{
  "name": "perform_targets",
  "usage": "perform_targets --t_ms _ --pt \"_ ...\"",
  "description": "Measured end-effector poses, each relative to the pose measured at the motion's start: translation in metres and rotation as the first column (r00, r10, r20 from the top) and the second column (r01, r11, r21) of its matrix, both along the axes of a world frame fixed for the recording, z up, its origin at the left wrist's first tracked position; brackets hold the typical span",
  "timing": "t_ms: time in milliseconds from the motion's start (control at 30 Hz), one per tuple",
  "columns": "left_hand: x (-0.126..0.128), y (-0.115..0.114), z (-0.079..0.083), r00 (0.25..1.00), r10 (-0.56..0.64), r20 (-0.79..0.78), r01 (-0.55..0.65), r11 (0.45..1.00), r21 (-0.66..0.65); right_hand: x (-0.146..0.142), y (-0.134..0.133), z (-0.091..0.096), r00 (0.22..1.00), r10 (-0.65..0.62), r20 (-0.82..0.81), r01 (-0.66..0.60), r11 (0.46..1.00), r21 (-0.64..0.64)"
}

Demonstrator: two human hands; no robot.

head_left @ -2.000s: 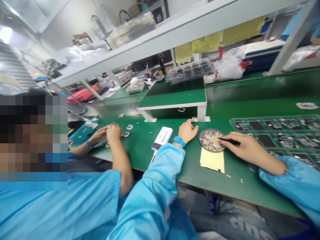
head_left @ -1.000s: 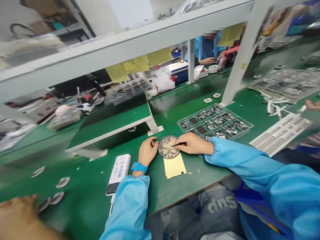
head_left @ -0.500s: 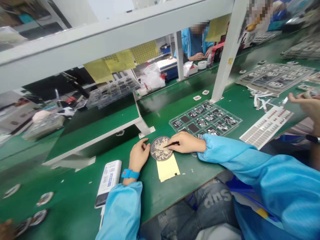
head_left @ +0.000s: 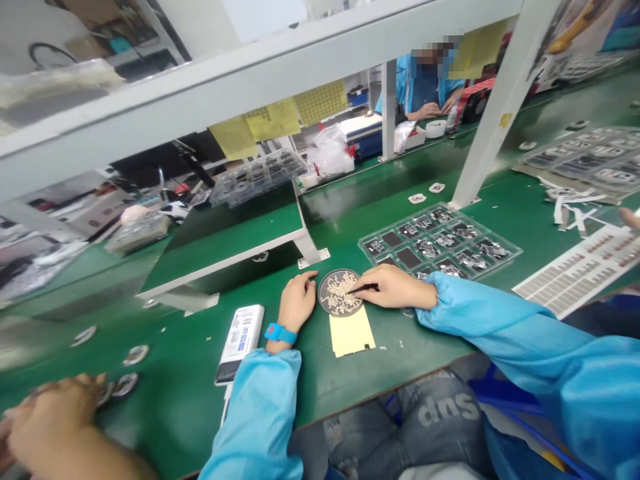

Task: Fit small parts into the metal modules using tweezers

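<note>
A round dark perforated dish (head_left: pixel 324 299) lies on the green bench, scattered with small beige pieces (head_left: pixel 341 285). Beside its left rim rests my left hand (head_left: pixel 299 300), thumb and forefinger apart, with nothing seen in it; whether it touches the rim I cannot tell. My right hand (head_left: pixel 395 287) pinches dark tweezers (head_left: pixel 361 289), their tip down among the pieces. A yellow sticky note (head_left: pixel 351 337) sticks out from under the dish's near edge. Behind my right hand lies a clear compartment tray (head_left: pixel 490 250) holding small dark and silvery parts.
A white power bank (head_left: pixel 241 340) with a cable lies left of my left wrist. Left of it are a co-worker's hand (head_left: pixel 55 413) and several small parts (head_left: pixel 136 355). A raised green shelf (head_left: pixel 240 243) and a slanted post (head_left: pixel 493 127) stand behind. A label sheet (head_left: pixel 575 273) lies right.
The view has swung left, so everything sits further right. A co-worker's hand now shows more at lower left, while the one at right has nearly left view. The tweezers stay over the dish.
</note>
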State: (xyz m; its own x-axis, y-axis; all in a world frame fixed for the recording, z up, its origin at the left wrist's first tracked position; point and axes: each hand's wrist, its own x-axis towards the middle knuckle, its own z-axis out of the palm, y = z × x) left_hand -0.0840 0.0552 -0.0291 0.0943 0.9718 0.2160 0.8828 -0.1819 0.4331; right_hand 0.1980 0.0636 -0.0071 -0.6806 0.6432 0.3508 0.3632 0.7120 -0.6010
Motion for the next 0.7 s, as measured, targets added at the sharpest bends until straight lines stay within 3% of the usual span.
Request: perform_targets --t_ms 700 --pt "0.0015 -0.0012 0.0020 1.000 -0.026 0.000 0.026 1.000 0.002 0.0045 0.0067 0.0058 0.997 0.079 0.013 -0.079 0.996 -0.035"
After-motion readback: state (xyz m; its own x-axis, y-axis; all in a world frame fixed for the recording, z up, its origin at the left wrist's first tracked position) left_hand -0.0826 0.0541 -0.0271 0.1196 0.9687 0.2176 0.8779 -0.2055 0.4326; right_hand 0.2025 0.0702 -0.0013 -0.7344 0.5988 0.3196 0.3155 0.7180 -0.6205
